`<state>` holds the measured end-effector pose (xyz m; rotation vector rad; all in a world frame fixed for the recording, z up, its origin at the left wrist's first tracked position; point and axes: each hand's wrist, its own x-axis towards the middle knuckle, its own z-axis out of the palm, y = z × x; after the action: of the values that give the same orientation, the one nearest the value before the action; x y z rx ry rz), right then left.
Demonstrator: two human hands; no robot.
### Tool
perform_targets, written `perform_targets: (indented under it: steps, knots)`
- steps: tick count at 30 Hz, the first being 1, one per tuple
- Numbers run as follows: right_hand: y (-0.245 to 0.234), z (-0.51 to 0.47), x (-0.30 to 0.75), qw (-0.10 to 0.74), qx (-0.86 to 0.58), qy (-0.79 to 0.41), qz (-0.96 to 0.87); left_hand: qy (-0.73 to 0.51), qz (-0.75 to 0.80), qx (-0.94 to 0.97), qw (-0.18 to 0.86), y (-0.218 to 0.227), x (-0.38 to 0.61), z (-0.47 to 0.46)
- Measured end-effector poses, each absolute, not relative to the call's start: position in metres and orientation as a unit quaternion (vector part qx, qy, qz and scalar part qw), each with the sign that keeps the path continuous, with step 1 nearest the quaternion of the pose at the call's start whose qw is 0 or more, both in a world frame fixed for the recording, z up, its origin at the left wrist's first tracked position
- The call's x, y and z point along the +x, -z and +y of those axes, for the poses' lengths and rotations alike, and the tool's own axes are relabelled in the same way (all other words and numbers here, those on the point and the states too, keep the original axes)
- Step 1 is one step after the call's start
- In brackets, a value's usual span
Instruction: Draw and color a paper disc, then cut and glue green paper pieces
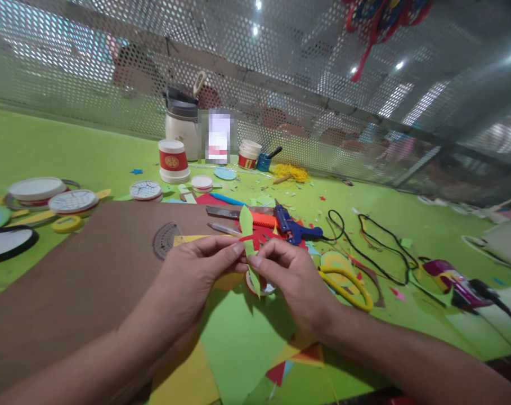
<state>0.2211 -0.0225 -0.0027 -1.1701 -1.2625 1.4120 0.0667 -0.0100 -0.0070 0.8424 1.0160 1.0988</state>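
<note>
Between both hands is a light green paper cutout (247, 221) with leaf-like ends, one pointing up and one down, with a red paper piece at its middle. My left hand (200, 261) pinches it from the left between thumb and fingers. From the right, my right hand (287, 275) pinches the same cutout just below the red piece. Behind the fingers a small round white-topped piece (269, 286) shows in part. Yellow-handled scissors (347, 288) lie right of my right hand, their blades hidden. A clear protractor (166, 239) rests beyond my left hand on brown card (112, 264).
A blue glue gun (295, 226) with a black cord lies beyond my hands, near a utility knife (225, 212). Paper cups (172, 160) and a jug (183, 124) stand at the back. Round lids (73, 201) lie left. Coloured sheets (234, 337) cover the near table.
</note>
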Motion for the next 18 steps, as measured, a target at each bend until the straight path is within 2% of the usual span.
perform_targets:
  steps: [18]
  knots:
    - [0.0041,-0.0225,0.2222,0.442,-0.472,-0.562,-0.516,-0.48,0.456,0.358,0.658,0.0073,0.067,-0.0093]
